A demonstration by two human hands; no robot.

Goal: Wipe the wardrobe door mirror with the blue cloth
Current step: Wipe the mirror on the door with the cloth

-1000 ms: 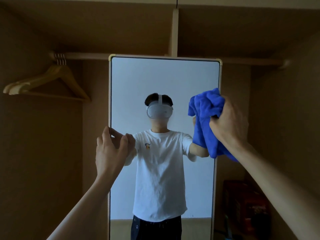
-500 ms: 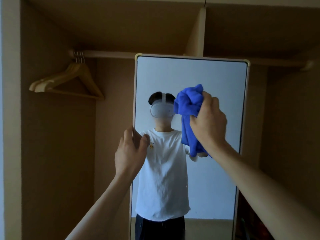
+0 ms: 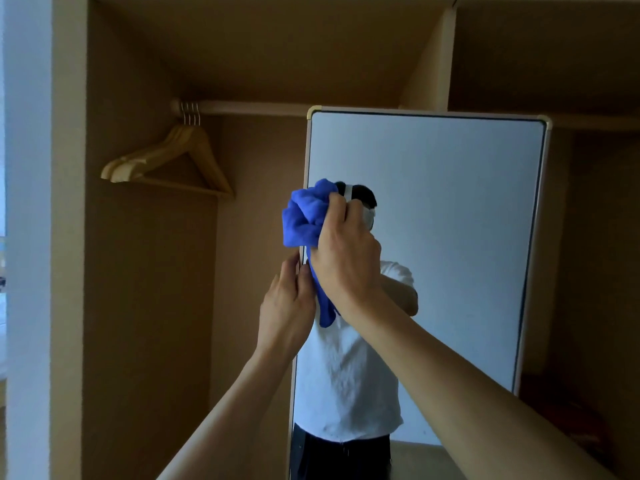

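The tall mirror (image 3: 450,220) with a pale frame stands upright in front of the open wardrobe. My right hand (image 3: 346,258) is shut on the bunched blue cloth (image 3: 306,216), pressed against the glass at the mirror's left edge, about mid-height. A tail of the cloth hangs down below the hand. My left hand (image 3: 287,306) grips the left frame edge just below the cloth, fingers curled around it. The glass reflects a person in a white shirt.
Several wooden hangers (image 3: 173,157) hang from the rail (image 3: 242,107) at upper left inside the wardrobe. A vertical wooden partition (image 3: 429,64) rises behind the mirror. A pale wall edge (image 3: 27,237) runs down the far left.
My right hand has swept the cloth leftward across the glass, from the right edge to the left edge. The left hand has kept its hold on the frame. The view has shifted left.
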